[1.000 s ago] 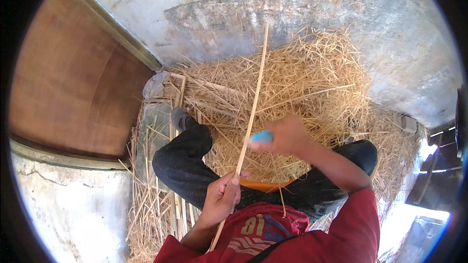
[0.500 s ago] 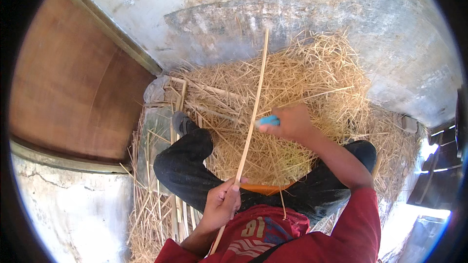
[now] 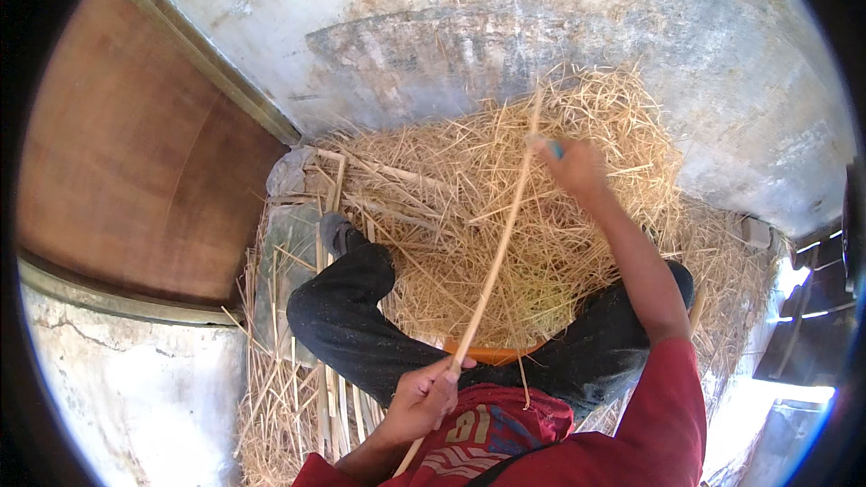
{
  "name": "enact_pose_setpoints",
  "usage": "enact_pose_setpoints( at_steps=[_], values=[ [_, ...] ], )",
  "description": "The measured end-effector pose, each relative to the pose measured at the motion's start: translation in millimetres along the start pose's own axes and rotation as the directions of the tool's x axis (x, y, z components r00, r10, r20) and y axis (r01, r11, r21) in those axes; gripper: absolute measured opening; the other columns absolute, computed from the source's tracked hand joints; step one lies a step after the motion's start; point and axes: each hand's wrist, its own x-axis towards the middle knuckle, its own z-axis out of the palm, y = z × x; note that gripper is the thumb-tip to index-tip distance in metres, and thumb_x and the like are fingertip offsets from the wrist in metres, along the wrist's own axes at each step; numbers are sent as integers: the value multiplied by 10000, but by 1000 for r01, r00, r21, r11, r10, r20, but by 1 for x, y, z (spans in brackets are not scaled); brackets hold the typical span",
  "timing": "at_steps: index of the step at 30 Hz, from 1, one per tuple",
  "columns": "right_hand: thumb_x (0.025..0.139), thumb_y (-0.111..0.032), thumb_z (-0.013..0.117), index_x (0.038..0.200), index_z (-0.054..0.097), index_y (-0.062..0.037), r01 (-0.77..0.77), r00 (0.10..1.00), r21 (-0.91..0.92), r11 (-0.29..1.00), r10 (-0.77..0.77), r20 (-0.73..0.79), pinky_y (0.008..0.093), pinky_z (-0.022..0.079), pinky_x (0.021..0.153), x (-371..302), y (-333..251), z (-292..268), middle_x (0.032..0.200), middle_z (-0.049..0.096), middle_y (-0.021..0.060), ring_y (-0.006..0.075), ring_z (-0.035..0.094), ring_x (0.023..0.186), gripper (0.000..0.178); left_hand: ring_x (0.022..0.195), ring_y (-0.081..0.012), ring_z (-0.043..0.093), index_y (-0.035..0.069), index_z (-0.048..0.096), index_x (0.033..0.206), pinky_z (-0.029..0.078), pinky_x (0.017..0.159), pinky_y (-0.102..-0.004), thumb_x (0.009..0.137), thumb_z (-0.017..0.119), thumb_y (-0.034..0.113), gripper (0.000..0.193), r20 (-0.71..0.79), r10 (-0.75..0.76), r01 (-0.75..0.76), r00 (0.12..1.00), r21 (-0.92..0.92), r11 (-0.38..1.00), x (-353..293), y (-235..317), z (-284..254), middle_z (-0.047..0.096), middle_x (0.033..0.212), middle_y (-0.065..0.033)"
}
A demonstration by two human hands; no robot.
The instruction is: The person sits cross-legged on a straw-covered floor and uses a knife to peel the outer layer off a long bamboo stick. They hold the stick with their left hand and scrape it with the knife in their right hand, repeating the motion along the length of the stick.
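A long, pale bamboo strip (image 3: 498, 271) slants up and away from my lap over the shavings. My left hand (image 3: 422, 399) is closed round its lower part, close to my red shirt, and the near end runs on below the hand. Farther out, my right hand (image 3: 580, 169) is closed on a small blue-handled knife (image 3: 556, 150). The knife end meets the strip near its far tip; motion blur hides the blade's exact shape. An orange piece (image 3: 492, 354) lies between my thighs, partly under the strip.
A thick heap of shavings (image 3: 595, 113) spreads between my legs and up to the stained wall (image 3: 433, 45). Longer strips (image 3: 397, 171) lie at the far left, near my foot. A brown panel (image 3: 144, 144) stands at the left, and a grey slab (image 3: 287, 243) lies beside my leg.
My right hand has moved away from me along the strip with the knife. The strip's far end has swung right and lower, and my left hand has shifted slightly right, still holding it.
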Motion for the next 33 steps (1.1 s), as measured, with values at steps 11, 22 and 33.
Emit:
enact_pose_setpoints(
  at_steps=[11, 22, 33],
  values=[
    [813, -801, 316, 711, 656, -23, -192, 936, 129, 973, 221, -273, 408, 468, 577, 64, 107, -41, 582, 549, 102, 232, 561, 587, 855, 422, -15, 364, -5, 501, 1254, 289, 402, -174, 1016, 401, 237, 354, -99, -96, 102, 990, 62, 993, 0, 6, -7, 417, 553, 65],
    [728, -833, 410, 652, 630, -64, 626, 778, -36, 779, -621, 98, 405, 455, 433, -115, -66, 4, 476, 535, 97, 278, 577, 428, 803, 422, -25, 352, -23, 528, 1236, 293, 391, -174, 1003, 442, 231, 355, -137, 129, -118, 982, 85, 989, 55, 42, 0, 414, 543, 39],
    [729, -764, 513, 603, 593, -77, 629, 769, -83, 773, -635, -75, 400, 442, 433, -88, -60, 1, 451, 500, 98, 292, 563, 427, 704, 420, -20, 354, -25, 532, 1243, 291, 387, -177, 998, 454, 219, 354, -161, 149, -134, 976, 97, 986, 50, 35, 3, 406, 532, 44]
  ],
)
